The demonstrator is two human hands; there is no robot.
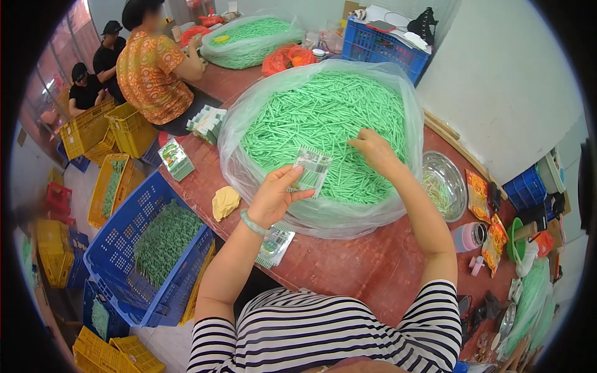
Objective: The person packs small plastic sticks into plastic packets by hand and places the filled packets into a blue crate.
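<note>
My left hand (272,194) grips a small clear printed packet (316,169) between thumb and fingers, over the near side of a big plastic-lined heap. Green sticks show through the packet's film. Thin light-green sticks (323,105) make up the heap, inside a large clear plastic bag (233,127) with its mouth spread wide. My right hand (378,154) is at the heap's right part, thumb and fingertips pinched together near the sticks; whatever lies between them is too small to make out. Flat printed packets (275,244) lie on the table below my left wrist.
On the red table (354,264) are a yellow cloth (225,202), a stack of packets (176,160), a steel bowl (444,186) and a tumbler (469,237). A blue crate (112,248) stands left. Beyond, a person in an orange shirt (152,81) works by another bag (249,40).
</note>
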